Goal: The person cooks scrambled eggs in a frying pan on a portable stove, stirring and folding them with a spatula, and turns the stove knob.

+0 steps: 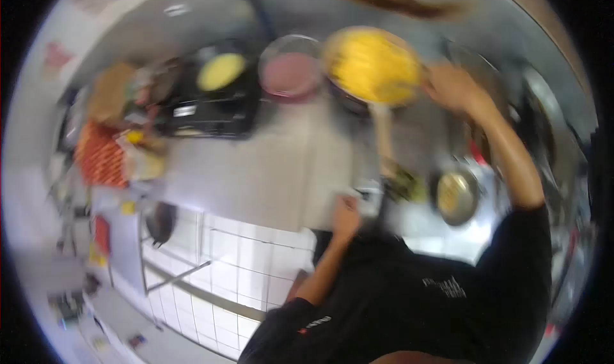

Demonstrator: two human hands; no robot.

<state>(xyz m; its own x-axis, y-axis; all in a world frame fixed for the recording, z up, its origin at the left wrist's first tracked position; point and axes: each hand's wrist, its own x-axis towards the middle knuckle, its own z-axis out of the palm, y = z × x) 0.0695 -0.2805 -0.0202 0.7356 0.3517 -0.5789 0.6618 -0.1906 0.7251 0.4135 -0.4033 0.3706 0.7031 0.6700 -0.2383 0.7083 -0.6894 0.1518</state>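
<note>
A round pan (347, 97) heaped with bright yellow food (377, 63) stands at the upper middle. A pale wooden handle (382, 134) extends from its near edge toward me. At the pan's right side is my right hand (453, 88), fingers bent by the rim; blur hides whether they grip it. My left hand (346, 216) is closed low at the counter's front edge, beside a small white object (368, 201). What it holds, if anything, I cannot make out. To the right, a metal bowl (470, 198) contains pale yellowish food.
Left of the pan sits a clear bowl (291, 44) with pink contents. Farther left, a black portable stove (214, 118) bears a pale yellow round piece (221, 71). An orange-red patterned bag (101, 156) lies at the counter's left end. White floor tiles (249, 255) show below.
</note>
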